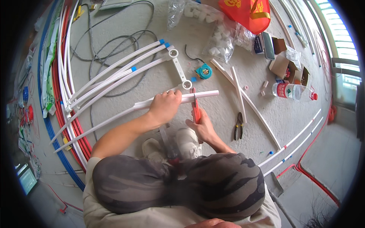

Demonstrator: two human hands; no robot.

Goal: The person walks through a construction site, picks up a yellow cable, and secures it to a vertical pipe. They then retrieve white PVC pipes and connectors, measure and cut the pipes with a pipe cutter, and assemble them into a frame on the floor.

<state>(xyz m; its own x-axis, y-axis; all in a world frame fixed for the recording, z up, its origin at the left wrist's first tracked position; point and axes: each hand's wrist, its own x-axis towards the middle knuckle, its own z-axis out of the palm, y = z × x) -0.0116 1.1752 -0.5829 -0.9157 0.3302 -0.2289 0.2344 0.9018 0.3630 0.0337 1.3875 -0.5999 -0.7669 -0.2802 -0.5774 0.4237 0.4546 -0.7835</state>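
Observation:
My left hand [165,107] is wrapped round white plastic conduit pipes [206,94] in front of me; one long length trails off to the lower left. In my right hand [204,127] is a pipe cutter [196,111] with red handles. Its jaws cross the conduit a little right of my left hand; whether the blade has bitten in cannot be made out. Just beyond the conduit lies a white bar with round ring ends [179,70]. A teal tape measure [204,71] rests on the floor farther off.
Pliers [238,126] lie right of my right hand, near loose white pipes [249,99]. A plastic bottle [291,91], open cardboard boxes [283,65] and bags of white fittings [219,45] stand farther right. Bundled pipes [70,102] and grey cable [91,40] spread at left.

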